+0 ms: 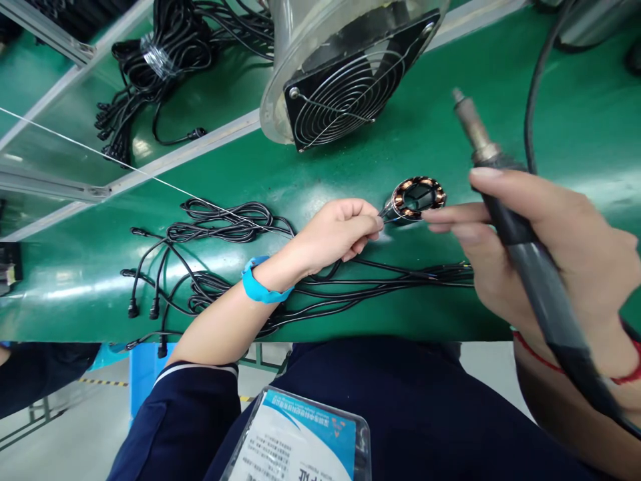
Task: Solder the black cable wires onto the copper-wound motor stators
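A ring-shaped motor stator (419,195) with copper windings rests on the green bench in front of me. My left hand (345,230) is closed on thin wires beside the stator's left edge; the fingers hide part of them. My right hand (545,240) grips a soldering iron (525,257) by its black handle, with the metal tip pointing up and away from the stator. Two fingers of that hand reach toward the stator's lower right side; whether they touch it I cannot tell. Black cables (380,287) run along the bench just below my left hand.
Behind the stator stands a fan (345,107) with a wire guard in a duct. Coiled black cables (220,224) with connectors lie at left, and a tied cable bundle (165,60) sits beyond the metal rail (200,153). A badge (305,434) hangs at my front.
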A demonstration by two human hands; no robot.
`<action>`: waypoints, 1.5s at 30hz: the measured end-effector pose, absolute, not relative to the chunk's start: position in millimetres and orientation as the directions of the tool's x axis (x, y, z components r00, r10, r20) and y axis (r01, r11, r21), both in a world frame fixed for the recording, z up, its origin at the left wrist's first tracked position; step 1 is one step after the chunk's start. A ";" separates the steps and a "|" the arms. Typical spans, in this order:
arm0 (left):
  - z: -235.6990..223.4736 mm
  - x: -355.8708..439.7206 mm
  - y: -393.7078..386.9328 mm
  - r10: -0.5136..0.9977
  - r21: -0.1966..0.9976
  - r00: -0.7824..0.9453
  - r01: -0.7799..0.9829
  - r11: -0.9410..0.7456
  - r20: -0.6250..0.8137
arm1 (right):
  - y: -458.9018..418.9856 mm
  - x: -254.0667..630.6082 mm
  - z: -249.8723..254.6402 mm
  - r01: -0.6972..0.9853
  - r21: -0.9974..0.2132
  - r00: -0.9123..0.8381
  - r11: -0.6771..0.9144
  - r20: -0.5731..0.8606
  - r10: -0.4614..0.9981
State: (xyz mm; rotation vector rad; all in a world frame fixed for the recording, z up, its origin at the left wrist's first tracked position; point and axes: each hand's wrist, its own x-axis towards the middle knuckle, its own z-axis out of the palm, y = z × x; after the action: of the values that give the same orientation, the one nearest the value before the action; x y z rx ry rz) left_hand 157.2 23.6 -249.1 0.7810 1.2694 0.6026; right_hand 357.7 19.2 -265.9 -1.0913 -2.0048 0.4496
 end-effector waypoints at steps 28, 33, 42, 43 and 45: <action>-246.6 152.8 25.4 0.787 0.783 0.066 -0.077 0.618 -0.614 | 47.9 340.0 -291.3 0.439 -0.606 -0.485 0.663 0.462 0.743; -249.6 155.1 27.6 0.832 0.824 0.039 -0.120 0.554 -0.553 | 52.7 336.5 -290.6 0.459 -0.543 -0.533 0.703 0.465 0.707; -249.7 154.2 25.9 0.810 0.806 0.126 -0.096 0.585 -0.573 | 46.8 330.2 -288.3 0.486 -0.542 -0.469 0.685 0.500 0.728; -250.6 155.1 26.0 0.808 0.808 0.151 -0.075 0.584 -0.570 | 44.3 328.3 -288.4 0.511 -0.563 -0.434 0.649 0.483 0.761; -253.8 158.9 26.6 0.808 0.823 0.198 -0.016 0.568 -0.555 | 40.0 323.6 -288.7 0.563 -0.617 -0.347 0.549 0.427 0.835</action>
State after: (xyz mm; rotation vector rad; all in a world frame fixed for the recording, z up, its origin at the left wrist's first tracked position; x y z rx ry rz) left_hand 158.9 26.6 -253.8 0.7944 1.2489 0.6708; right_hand 323.6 40.0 -288.7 -1.1231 -2.0534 0.4740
